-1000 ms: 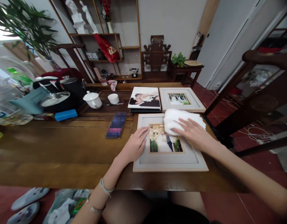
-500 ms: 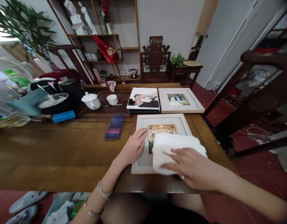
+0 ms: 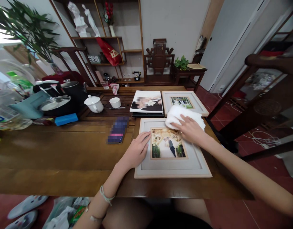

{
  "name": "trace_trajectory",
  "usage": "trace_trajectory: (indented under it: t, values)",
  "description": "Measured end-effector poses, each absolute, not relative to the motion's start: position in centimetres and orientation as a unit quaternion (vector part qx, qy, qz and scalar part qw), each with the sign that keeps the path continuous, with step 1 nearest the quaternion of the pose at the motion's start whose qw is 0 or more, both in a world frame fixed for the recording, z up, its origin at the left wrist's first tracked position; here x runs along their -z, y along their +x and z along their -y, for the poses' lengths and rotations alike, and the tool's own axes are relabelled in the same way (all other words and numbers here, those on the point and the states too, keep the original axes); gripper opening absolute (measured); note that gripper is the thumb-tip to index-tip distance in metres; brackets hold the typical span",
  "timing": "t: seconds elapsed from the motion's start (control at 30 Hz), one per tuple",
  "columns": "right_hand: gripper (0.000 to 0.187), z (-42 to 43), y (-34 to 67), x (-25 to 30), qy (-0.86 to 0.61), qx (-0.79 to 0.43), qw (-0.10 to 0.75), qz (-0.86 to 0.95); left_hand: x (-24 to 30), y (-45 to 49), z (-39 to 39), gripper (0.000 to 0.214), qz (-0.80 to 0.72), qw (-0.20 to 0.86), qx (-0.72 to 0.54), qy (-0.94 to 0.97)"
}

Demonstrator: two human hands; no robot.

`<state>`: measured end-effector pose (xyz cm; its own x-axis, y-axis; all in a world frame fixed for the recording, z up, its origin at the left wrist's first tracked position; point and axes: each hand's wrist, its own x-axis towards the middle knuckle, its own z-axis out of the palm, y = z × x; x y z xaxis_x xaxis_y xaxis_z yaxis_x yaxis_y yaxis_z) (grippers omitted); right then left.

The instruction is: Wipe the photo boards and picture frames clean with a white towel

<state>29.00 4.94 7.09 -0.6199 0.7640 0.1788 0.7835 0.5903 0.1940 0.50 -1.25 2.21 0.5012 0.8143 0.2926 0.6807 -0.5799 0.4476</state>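
Note:
A framed photo (image 3: 143, 173) with a pale wooden rim and grey mat lies flat at the table's front edge, its picture showing two people under flowers. My left hand (image 3: 138, 151) rests flat on the frame's left side, fingers stretched out and holding nothing. Under the fingers of my right hand (image 3: 190, 128) is a folded white cloth (image 3: 182, 115), pressed over the frame's far right corner. The cloth reaches across the near edge of a second framed photo (image 3: 201, 106) and hides part of both frames.
Beside the second frame lies a photo album (image 3: 146, 101) on a dark item. A phone (image 3: 118, 130) lies left of my left hand. Farther left stand a white lidded cup (image 3: 93, 104), a small white bowl (image 3: 115, 102), a blue block (image 3: 66, 119) and a glass-lidded pot (image 3: 55, 104) on the wooden table (image 3: 53, 152).
My right hand has slid the white cloth away from me, from the frame's near right part to its far right corner, uncovering the picture. My left hand has stayed in place.

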Motion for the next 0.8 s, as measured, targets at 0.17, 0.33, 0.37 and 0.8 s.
trace_trajectory:
  t: [0.17,0.33,0.37,0.8]
  values:
    - [0.068,0.1,27.1,-7.9,-0.328,0.038,-0.032,0.943,-2.1,0.5,1.2,0.049,-0.435,0.134,-0.245,0.856]
    - [0.064,7.6,25.9,-9.3,-0.233,-0.081,-0.048,0.968,-2.4,0.7,1.2,0.049,-0.435,0.142,-0.235,0.857]
    - [0.062,8.0,25.9,-9.2,-0.229,-0.085,-0.036,0.969,-2.5,0.7,1.2,0.049,-0.437,0.144,-0.231,0.857]
    - [0.068,-3.5,27.7,-6.2,-0.334,0.095,0.049,0.937,-2.7,0.7,1.2,0.049,-0.438,0.156,-0.231,0.855]
